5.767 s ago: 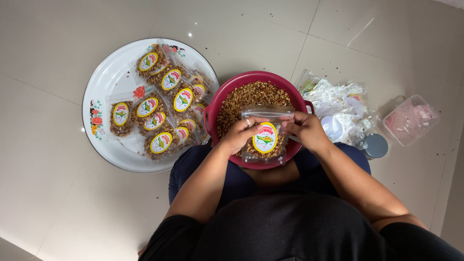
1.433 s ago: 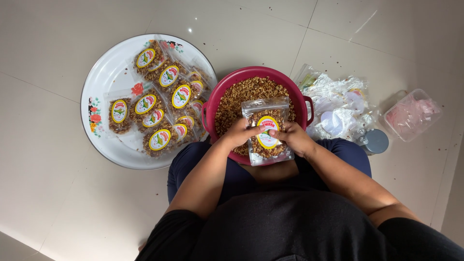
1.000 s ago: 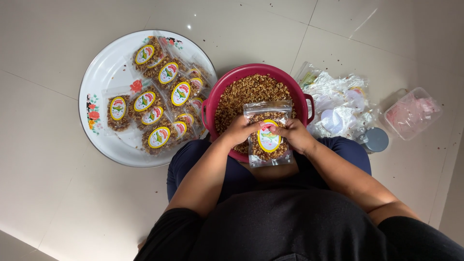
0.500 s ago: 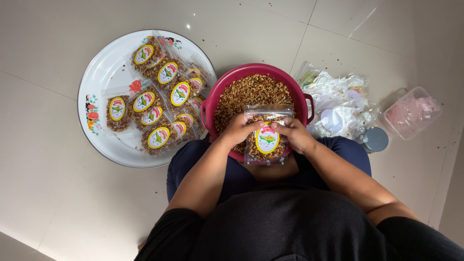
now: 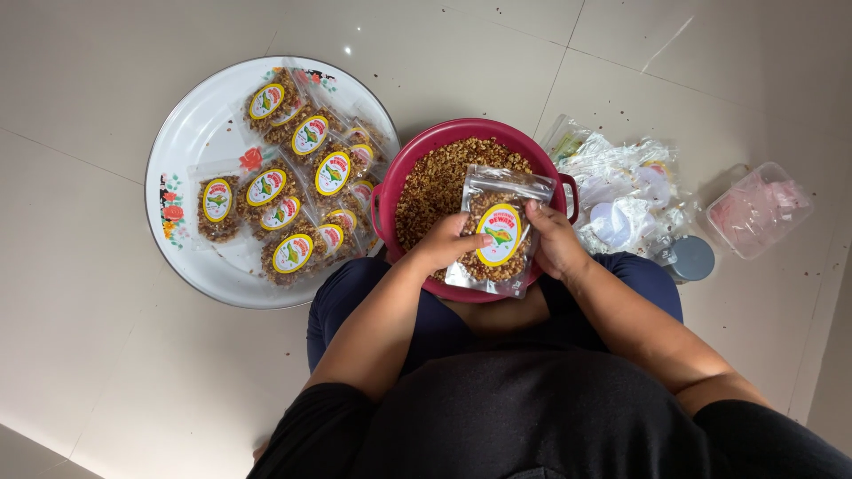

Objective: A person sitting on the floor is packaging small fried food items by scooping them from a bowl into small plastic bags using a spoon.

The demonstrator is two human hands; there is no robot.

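Clear plastic pouch (image 5: pixel 497 235): filled with brown granular snack, with a yellow oval sticker on its face; it sits between both hands, over the near rim of the bowl.
Left hand (image 5: pixel 441 246): fingers curled onto the pouch's left edge, thumb in front, pinching it; the forearm rises from the lap, elbow bent.
Right hand (image 5: pixel 552 241): fingers wrapped round the pouch's right edge, pinching it near the top corner; wrist slightly cocked inward.
Dark red bowl (image 5: pixel 398 191): directly beyond the hands, resting at the person's lap, heaped with the same brown snack.
Step in hand: judging by the grip, the filled pouch is being steadied and its contents settled before closing.
Next move: it seems to call for fingers running along the open top edge, pressing it flat while keeping the pouch upright.
White enamel tray (image 5: pixel 182 151): well left of the left hand, carrying finished packets (image 5: pixel 293 191).
Empty bags pile (image 5: pixel 621 182): just right of the right hand.
Small clear box (image 5: pixel 756 208): farther right, on the tiled floor.
Grey lid (image 5: pixel 690 258): near the right forearm.
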